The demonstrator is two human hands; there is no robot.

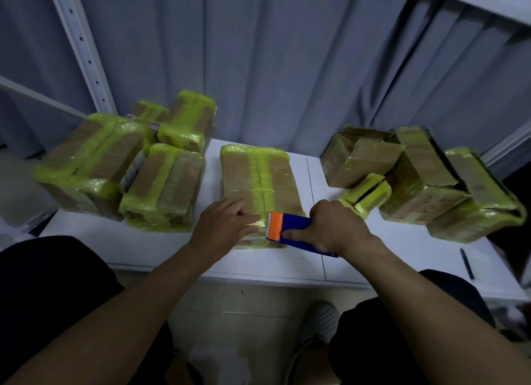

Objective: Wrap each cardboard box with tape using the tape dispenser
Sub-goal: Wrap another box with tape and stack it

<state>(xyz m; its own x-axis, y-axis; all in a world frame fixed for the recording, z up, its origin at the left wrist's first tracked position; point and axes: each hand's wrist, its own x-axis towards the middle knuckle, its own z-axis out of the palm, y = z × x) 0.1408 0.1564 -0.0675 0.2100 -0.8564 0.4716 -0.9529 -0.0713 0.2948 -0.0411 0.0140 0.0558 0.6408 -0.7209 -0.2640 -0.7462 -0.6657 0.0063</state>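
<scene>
As flat left fingers press the box near its edge, right fingers grip the dispenser.

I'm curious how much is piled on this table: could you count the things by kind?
Cardboard boxes: 9, some partly hidden
Tape dispenser: 1
Pen: 1
Total: 11

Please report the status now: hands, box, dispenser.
Right hand grips tape dispenser at near edge of middle box. Left hand presses on its top. Other boxes stand aside.
</scene>
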